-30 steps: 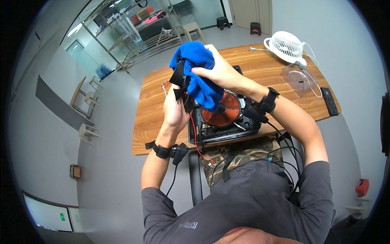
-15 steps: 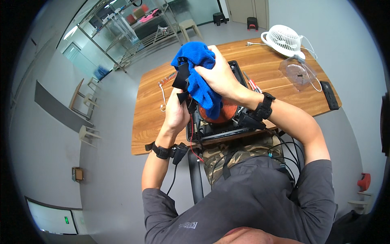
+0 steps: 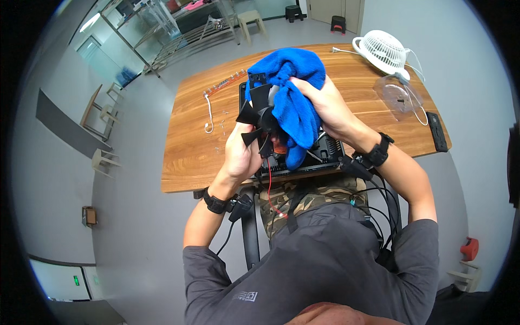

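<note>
My left hand is closed on a small black cooling fan, its blades facing up and a red wire hanging down from it. A blue cloth is bunched in my right hand, with the thumb pressing on it. The cloth touches the fan's far and right sides and hides part of its frame. Beneath both hands lies an open black appliance housing with a reddish-brown coil inside, mostly covered by the cloth and fan.
Left on the wooden table lie an orange strip with a white cable and several small screws. A white fan, a clear plastic piece and a black bar are at the right.
The cloth and my right hand have moved right, uncovering more of the fan's blades. The fan has turned to face up more and shifted slightly right and down with my left hand.
</note>
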Motion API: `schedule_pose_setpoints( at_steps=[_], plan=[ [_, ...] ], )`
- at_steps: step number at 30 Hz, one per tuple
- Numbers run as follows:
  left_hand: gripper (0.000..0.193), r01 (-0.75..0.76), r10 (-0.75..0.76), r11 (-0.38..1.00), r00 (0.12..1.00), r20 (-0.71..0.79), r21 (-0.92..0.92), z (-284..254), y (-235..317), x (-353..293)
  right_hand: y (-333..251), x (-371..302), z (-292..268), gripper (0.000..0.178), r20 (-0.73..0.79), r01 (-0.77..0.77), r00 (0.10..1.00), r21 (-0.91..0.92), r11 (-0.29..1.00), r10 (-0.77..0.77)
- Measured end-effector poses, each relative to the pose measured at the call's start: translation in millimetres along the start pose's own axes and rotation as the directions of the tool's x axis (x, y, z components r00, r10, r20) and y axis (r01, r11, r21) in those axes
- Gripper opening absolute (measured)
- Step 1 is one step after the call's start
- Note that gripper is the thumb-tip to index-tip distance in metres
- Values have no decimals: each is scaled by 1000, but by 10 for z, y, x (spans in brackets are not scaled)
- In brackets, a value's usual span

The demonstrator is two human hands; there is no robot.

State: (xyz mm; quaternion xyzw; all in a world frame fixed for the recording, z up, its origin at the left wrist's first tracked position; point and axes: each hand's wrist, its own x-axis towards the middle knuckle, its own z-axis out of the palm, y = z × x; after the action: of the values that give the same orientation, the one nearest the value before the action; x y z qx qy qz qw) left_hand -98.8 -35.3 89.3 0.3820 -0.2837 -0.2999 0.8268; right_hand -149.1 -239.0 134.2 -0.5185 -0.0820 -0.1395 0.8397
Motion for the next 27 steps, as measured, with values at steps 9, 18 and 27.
schedule_pose_setpoints(
  at_steps=[9,18,27],
  plan=[
    [46,40,-35,997,997,75,-63,-139,-99,-52,115,-102,-46,63,122,90,991,-309,947,-55],
    [40,48,-54,996,996,-70,-75,-26,-81,99,109,20,-211,66,173,50,985,-266,963,-3],
    [89,73,-65,993,994,-89,90,24,-11,98,152,57,-162,61,142,143,986,-454,879,-87]
  ],
)
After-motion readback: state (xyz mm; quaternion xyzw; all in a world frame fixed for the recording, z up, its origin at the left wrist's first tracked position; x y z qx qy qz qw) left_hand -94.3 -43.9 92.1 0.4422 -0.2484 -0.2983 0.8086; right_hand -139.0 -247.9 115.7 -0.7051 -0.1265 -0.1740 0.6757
